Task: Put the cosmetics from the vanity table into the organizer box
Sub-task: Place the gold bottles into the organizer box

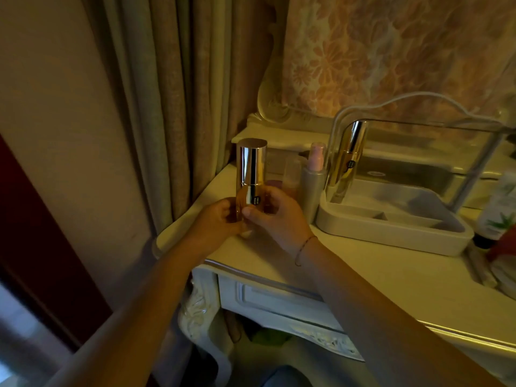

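- two bare forearms reach in from the bottom edge; a thin cord bracelet (305,247) circles the right wrist.
- the left hand (220,217) and the right hand (276,213) meet over the front left part of the cream-white carved table (377,280), both on the same thing.
- between them is an amber-gold cylindrical bottle (251,177) with a tall mirror-bright metal cap, held upright, a small dark round label facing the camera.
- the left fingers (233,216) curl round the bottle's lower body from the left; the right thumb and fingers pinch it from the right, by the label.
- whether the bottle's base touches the table cannot be told.
- right of the hands stands a grey pump bottle (312,188) with a pale pink top, just beside the left wall of the white plastic organizer box (396,233).
- the box sits on the table with its clear lid raised; low dividers show in its tray.
- a second gold bottle (349,157) leans tilted in the box's left end.
- a white tube with green leaf print (499,208) stands near the box's right end.
- beige curtains (167,93) hang behind the table on the left.
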A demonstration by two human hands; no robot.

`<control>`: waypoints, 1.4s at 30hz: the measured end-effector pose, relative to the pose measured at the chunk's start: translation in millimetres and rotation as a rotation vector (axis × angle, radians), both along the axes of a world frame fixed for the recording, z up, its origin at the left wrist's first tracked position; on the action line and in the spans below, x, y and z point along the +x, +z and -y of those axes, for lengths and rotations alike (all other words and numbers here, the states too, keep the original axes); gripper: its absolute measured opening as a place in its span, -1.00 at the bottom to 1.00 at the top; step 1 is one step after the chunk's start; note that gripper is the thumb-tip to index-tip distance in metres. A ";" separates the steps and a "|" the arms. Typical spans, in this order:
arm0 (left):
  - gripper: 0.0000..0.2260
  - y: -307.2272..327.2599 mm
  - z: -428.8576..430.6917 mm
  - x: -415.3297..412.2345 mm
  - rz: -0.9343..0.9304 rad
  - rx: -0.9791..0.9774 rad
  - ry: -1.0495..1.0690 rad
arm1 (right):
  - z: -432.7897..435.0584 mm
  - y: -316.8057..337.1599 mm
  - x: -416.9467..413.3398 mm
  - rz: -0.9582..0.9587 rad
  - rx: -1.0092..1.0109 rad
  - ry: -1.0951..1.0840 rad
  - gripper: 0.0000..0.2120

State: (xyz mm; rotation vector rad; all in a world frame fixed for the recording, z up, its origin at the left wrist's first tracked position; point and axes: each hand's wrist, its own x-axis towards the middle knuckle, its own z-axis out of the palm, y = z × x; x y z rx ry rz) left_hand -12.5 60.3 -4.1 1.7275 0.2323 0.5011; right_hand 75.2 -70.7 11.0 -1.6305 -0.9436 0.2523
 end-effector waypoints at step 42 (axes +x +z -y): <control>-0.40 -12.4 148.1 87.7 0.009 0.971 -0.100 | 144.4 23.9 166.1 0.162 -0.173 -0.464 -0.73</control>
